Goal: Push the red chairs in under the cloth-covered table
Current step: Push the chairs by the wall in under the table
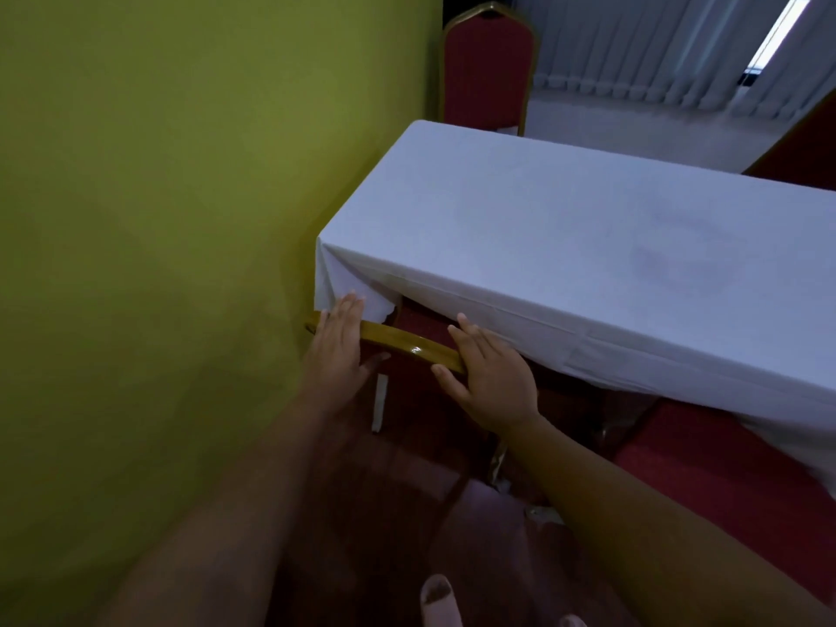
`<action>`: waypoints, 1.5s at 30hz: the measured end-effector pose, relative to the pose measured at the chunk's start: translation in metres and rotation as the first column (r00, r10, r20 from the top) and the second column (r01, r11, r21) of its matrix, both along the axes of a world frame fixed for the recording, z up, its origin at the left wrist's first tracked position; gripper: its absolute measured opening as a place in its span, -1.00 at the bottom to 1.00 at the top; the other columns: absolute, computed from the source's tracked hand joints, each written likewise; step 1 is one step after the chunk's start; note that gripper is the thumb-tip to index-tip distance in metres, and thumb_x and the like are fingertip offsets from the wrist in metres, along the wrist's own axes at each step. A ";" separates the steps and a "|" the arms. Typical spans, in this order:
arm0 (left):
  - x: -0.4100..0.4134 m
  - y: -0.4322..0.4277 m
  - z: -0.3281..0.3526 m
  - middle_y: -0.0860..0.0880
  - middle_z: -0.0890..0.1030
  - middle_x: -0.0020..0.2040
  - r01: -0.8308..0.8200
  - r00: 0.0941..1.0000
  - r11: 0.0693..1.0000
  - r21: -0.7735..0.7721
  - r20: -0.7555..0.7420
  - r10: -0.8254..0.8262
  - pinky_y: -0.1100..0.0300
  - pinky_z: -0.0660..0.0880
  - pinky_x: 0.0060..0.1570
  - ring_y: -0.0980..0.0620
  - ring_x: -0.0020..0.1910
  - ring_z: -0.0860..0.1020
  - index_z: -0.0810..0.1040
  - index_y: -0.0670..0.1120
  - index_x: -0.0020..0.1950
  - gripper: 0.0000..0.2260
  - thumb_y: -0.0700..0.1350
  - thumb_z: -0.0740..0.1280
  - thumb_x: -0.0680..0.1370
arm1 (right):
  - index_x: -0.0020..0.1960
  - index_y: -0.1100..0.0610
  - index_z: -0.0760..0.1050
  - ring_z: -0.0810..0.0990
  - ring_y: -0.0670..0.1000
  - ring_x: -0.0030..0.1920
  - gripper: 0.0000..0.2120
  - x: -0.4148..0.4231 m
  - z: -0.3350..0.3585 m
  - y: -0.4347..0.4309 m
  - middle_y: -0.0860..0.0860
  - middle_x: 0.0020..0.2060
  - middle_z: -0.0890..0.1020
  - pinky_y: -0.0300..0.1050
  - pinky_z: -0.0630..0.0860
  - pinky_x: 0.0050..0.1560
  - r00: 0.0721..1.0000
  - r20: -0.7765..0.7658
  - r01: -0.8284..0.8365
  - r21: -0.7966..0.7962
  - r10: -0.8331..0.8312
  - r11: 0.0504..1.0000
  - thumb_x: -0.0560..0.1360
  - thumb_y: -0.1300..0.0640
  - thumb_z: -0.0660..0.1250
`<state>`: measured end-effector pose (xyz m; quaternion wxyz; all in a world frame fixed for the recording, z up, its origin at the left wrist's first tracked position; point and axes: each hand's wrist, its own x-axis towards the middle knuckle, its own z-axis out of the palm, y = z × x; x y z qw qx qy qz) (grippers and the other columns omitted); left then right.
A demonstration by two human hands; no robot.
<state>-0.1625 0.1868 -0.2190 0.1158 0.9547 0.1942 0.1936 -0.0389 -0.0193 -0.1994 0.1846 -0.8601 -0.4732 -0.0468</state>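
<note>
A long table under a white cloth (565,237) runs from the centre to the right edge. A red chair with a gold frame (409,346) stands at its near left end, seat partly under the hanging cloth. My left hand (337,350) lies flat on the left end of the chair's top rail, fingers spread. My right hand (491,377) rests over the rail's right end, fingers draped across it. A second red chair (488,70) stands upright beyond the table's far end. Another red chair (724,481) sits at the lower right, beside the table.
A yellow-green wall (181,219) fills the left, close to the chair and the table's end. Pale vertical blinds (656,52) hang at the back. A dark red shape (805,147) shows past the table's far right side. My foot (436,599) appears at the bottom.
</note>
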 end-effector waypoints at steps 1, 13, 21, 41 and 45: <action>0.001 0.000 0.000 -0.22 0.28 0.46 -0.006 1.000 1.000 0.001 0.002 0.006 -0.08 0.06 0.42 -0.13 0.47 0.19 0.16 -0.24 0.46 -0.23 0.30 0.16 0.48 | 0.40 0.13 0.38 0.43 0.07 0.35 -0.37 0.001 0.000 0.001 0.08 0.40 0.41 -0.04 0.33 0.34 1.000 -0.002 0.006 -0.003 -0.006 1.000 0.54 -0.29 0.05; -0.006 -0.069 -0.005 -0.31 0.07 0.51 -0.337 0.940 0.933 -0.128 0.002 0.340 -0.19 0.13 0.42 -0.23 0.50 0.07 -0.01 -0.30 0.50 -0.24 -0.09 0.37 0.50 | 0.53 0.12 0.09 0.19 0.04 0.49 -0.38 -0.004 -0.003 -0.026 0.07 0.51 0.20 -0.12 0.08 0.45 0.992 -0.122 -0.021 -0.023 0.018 1.000 0.60 -0.21 0.00; -0.001 -0.152 -0.020 -0.27 0.06 0.52 -0.220 0.954 0.975 -0.007 -0.212 0.214 -0.14 0.10 0.44 -0.18 0.50 0.10 -0.03 -0.27 0.52 -0.27 -0.09 0.32 0.51 | 0.55 0.08 -0.01 0.13 0.07 0.51 -0.17 0.028 -0.023 -0.133 0.06 0.55 0.06 0.01 0.07 0.49 0.984 -0.175 -0.014 -0.285 -0.038 0.958 0.46 -0.37 -0.40; 0.155 -0.529 -0.005 -0.23 0.02 0.53 0.374 0.869 0.921 -0.106 -0.308 -0.388 -0.11 0.03 0.44 -0.16 0.51 0.06 -0.03 -0.23 0.52 -0.35 -0.02 0.21 0.57 | 0.39 0.18 0.37 0.37 0.20 0.36 -0.37 0.121 0.014 -0.558 0.19 0.45 0.31 0.12 0.33 0.34 0.801 -0.092 0.537 -0.327 -0.592 0.777 0.52 -0.17 -0.09; 0.182 -0.593 -0.003 -0.26 0.13 0.51 0.536 0.786 0.836 -0.117 -0.290 -0.545 -0.16 0.12 0.41 -0.20 0.47 0.18 0.08 -0.25 0.50 -0.36 0.00 0.23 0.54 | 0.37 0.23 0.41 0.41 0.24 0.33 -0.50 0.137 0.036 -0.628 0.24 0.42 0.34 0.07 0.28 0.35 0.707 -0.029 0.675 -0.270 -0.706 0.687 0.58 -0.04 0.06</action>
